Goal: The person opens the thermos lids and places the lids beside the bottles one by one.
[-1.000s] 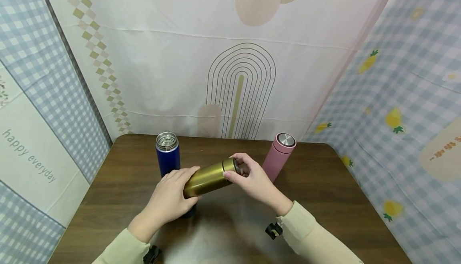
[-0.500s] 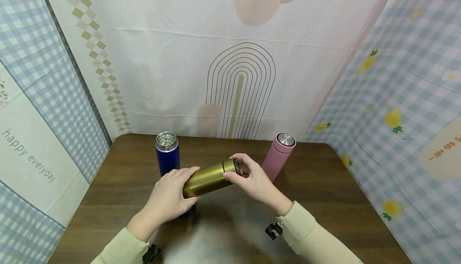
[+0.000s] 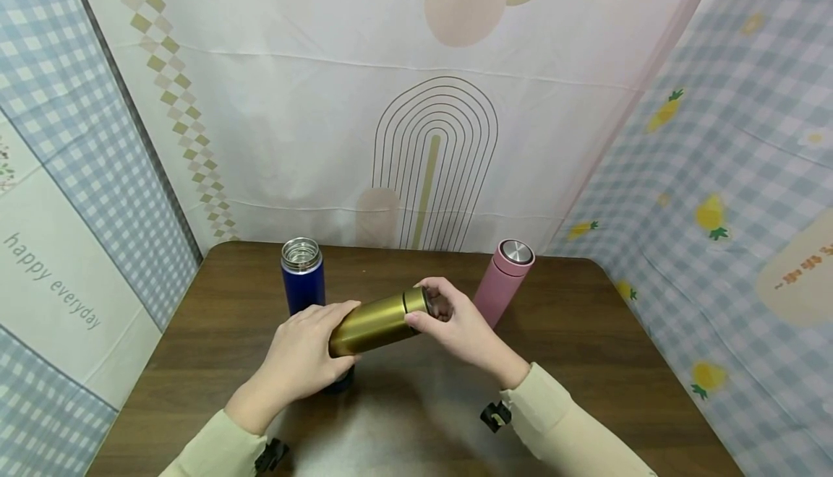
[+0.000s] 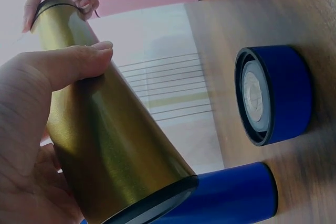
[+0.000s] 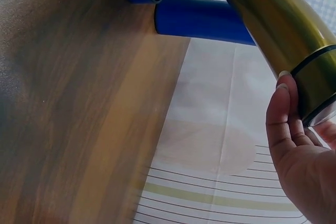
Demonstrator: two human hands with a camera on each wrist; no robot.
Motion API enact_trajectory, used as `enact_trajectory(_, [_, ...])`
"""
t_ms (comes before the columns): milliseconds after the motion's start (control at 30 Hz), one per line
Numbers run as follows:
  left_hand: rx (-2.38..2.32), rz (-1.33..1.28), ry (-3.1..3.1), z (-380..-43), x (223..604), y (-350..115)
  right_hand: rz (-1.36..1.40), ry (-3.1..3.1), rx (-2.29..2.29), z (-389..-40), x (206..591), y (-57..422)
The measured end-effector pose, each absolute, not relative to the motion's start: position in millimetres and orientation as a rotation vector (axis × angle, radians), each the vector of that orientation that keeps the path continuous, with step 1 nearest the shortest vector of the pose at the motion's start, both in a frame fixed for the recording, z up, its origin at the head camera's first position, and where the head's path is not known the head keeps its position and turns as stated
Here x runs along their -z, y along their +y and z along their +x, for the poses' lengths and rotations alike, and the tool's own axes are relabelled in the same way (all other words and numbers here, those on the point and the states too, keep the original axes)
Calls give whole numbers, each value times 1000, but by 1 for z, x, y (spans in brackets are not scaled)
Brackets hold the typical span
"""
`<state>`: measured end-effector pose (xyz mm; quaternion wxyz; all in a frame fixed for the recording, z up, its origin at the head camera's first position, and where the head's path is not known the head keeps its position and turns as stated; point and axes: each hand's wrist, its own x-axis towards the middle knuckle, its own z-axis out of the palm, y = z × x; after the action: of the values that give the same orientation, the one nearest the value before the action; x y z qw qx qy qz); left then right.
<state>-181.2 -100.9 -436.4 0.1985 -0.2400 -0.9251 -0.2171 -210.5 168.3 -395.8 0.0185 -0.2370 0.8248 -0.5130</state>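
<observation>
I have the gold flask [image 3: 377, 324] up off the table, tilted, its lid [image 3: 417, 300] pointing to two o'clock and its base to eight on my head view; a seam shows where lid meets body. My left hand [image 3: 304, 350] grips the lower body, thumb and fingers wrapped on opposite sides. My right hand [image 3: 458, 325] pinches the lid end, thumb against fingers. At ten o'clock from the flask I see the blue bottle [image 3: 304, 290], upright, its threaded metal mouth bare. The blue cap [image 4: 286, 95] sits near that bottle, at seven o'clock, its hollow side up. Between two and three o'clock stands the pink bottle [image 3: 500, 293], lid on. Under everything is the brown wooden table [image 3: 586, 354]; at twelve hangs a pale cloth [image 3: 293, 137].
</observation>
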Motion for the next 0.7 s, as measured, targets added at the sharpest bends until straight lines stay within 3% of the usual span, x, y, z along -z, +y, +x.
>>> enact_trajectory(700, [596,-686,-2632,-183,432,-101,-786,2401,1694,-215,412,177])
